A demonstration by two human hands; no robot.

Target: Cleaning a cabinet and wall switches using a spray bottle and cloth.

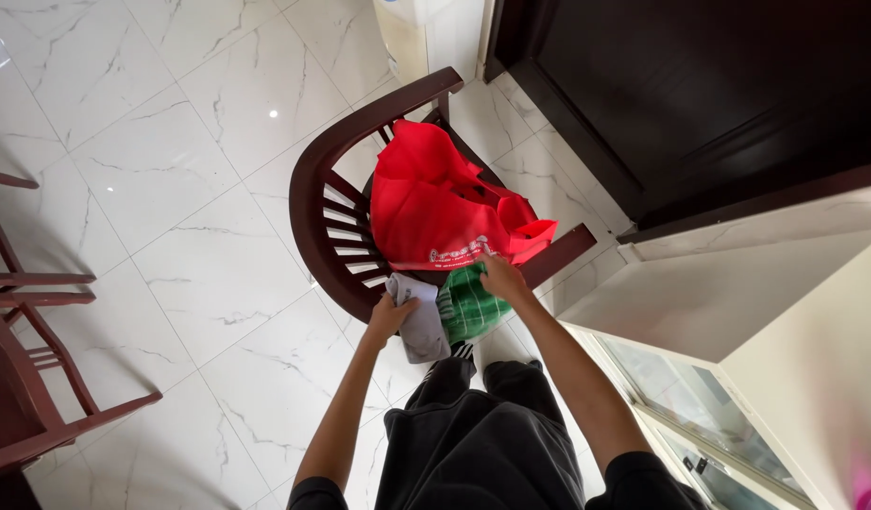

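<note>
Red non-woven shopping bag (435, 212) slumps on the dark wooden chair (308, 189) at the middle of the frame. The left hand (390, 314) has its grip closed on a grey cloth (422, 326) at the seat's front edge; the right hand (500, 276) pinches the bag's lower rim above a green checked cloth (468, 302). Best to lift the rim wide and keep the grey cloth bunched.

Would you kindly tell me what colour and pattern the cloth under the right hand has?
The cloth is green with a pale check, seen in the head view.
</note>
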